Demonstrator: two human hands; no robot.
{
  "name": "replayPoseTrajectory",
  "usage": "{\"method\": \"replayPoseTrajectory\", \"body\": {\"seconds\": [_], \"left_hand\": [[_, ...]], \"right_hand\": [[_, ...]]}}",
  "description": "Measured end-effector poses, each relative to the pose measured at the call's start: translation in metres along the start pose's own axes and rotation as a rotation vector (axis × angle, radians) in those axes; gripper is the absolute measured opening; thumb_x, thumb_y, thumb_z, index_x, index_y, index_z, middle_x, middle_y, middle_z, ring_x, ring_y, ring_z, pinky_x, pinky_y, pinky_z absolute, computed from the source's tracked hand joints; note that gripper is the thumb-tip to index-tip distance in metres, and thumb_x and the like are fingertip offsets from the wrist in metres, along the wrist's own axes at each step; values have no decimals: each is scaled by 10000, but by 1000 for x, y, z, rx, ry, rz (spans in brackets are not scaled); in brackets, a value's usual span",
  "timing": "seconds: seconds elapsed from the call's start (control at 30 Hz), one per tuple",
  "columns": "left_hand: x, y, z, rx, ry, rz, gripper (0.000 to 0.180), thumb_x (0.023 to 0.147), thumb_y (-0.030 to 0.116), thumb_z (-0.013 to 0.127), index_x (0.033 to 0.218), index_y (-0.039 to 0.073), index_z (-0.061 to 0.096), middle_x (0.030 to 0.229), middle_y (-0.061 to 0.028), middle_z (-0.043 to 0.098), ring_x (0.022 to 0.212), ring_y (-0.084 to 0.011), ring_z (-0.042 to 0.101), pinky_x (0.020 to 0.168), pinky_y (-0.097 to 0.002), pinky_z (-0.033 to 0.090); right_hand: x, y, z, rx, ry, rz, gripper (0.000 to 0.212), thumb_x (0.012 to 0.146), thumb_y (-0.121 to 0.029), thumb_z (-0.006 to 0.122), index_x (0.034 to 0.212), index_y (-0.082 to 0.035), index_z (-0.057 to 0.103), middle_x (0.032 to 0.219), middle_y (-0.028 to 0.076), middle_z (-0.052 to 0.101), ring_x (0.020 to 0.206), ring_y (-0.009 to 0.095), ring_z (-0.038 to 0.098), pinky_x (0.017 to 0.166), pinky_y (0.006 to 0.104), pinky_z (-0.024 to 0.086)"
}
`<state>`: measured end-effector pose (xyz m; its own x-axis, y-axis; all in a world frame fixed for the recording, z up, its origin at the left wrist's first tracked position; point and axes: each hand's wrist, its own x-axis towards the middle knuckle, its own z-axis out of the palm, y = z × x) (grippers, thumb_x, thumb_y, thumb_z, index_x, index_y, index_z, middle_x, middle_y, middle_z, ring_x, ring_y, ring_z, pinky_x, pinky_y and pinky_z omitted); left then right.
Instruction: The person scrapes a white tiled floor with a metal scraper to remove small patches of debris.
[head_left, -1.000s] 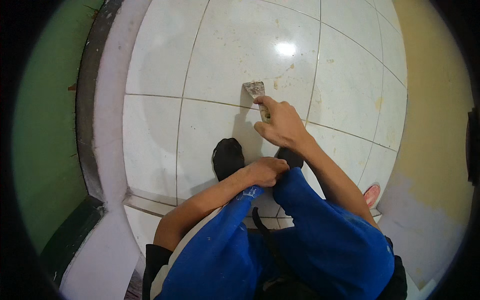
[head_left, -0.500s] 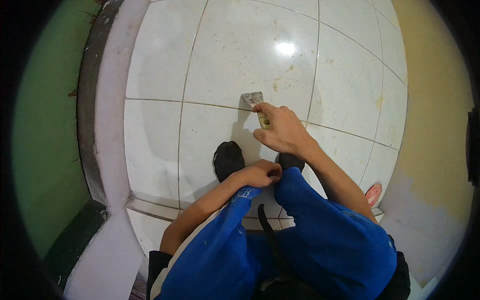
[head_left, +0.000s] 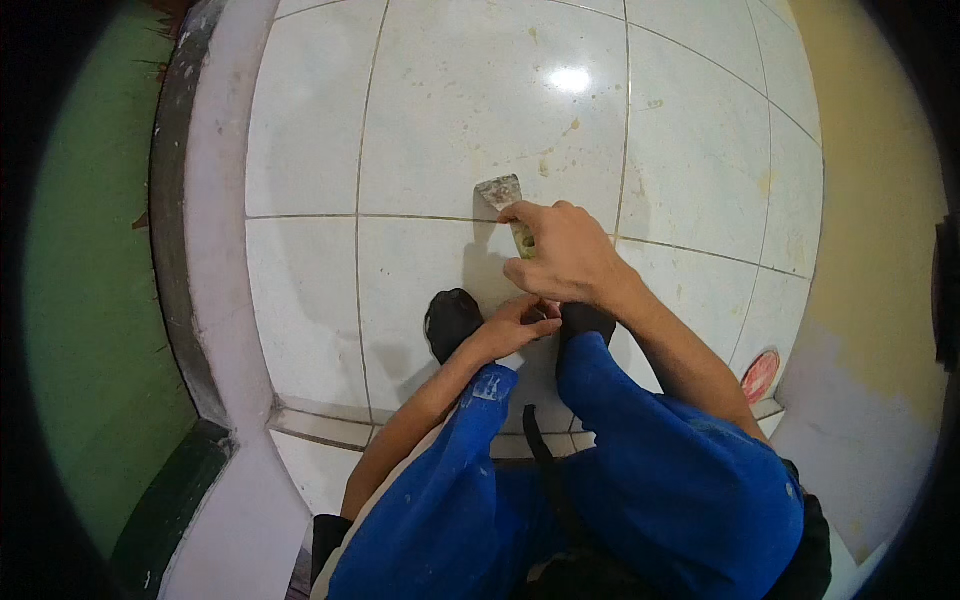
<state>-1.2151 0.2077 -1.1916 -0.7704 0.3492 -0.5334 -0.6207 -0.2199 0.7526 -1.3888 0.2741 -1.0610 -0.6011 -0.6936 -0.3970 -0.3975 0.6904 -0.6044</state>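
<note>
My right hand (head_left: pixel 573 255) grips a putty knife by its yellowish-green handle (head_left: pixel 524 240), thumb and fingers closed round it. The knife's broad, stained metal blade (head_left: pixel 498 191) points away from me over the white tiled floor (head_left: pixel 450 120), close to a grout line. Whether the blade touches the tile I cannot tell. My left hand (head_left: pixel 508 328) hangs between my shins, its fingers curled inward. What they hold, if anything, is hidden. Brownish spots and smears (head_left: pixel 545 165) mark the tile beyond the blade.
My dark-covered feet (head_left: pixel 453 325) stand on the tiles below the hands. A pale wall base (head_left: pixel 215 180) and green wall (head_left: pixel 95 280) run along the left. At right rises a yellowish wall (head_left: pixel 870 180), with a red oval object (head_left: pixel 761 375) near its foot.
My left hand has risen slightly, away from the trouser cuff, with its fingers still curled. The putty knife and right hand shift slightly left. The view has tilted a little.
</note>
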Motion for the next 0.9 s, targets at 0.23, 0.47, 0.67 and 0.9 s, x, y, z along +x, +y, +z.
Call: {"method": "replayPoseTrajectory", "body": {"seconds": [0.23, 0.47, 0.67, 0.9], "left_hand": [[-2, 2, -1, -57, 19, -39, 303, 982, 225, 696, 1197, 35, 598, 1071, -51, 642, 957, -145, 640, 832, -313, 539], [3, -1, -1, -128, 9, -15, 294, 980, 236, 695, 1167, 32, 596, 1031, -58, 658, 935, -159, 658, 837, -321, 552], [2, 8, 1, -101, 21, -34, 279, 977, 240, 690, 1155, 45, 601, 970, -50, 665, 893, -144, 660, 786, -311, 534], [0, 6, 1, -145, 32, -60, 267, 981, 264, 684, 1139, 63, 609, 980, -29, 661, 893, -125, 655, 783, -288, 533]], "right_hand": [[0, -2, -1, -67, -52, 6, 593, 643, -273, 667, 1172, -3, 675, 726, 276, 672, 701, 447, 680, 689, 476, 560], [3, 2, -6, -96, -6, -49, 558, 628, -265, 671, 1125, -11, 682, 712, 262, 672, 690, 436, 681, 681, 476, 560], [5, 18, -5, -54, 29, -63, 568, 618, -267, 669, 1126, -13, 690, 724, 262, 679, 688, 435, 680, 692, 468, 563], [2, 8, -9, -56, 23, -22, 567, 612, -266, 661, 1124, -27, 708, 767, 266, 689, 742, 444, 683, 723, 473, 564]]}}
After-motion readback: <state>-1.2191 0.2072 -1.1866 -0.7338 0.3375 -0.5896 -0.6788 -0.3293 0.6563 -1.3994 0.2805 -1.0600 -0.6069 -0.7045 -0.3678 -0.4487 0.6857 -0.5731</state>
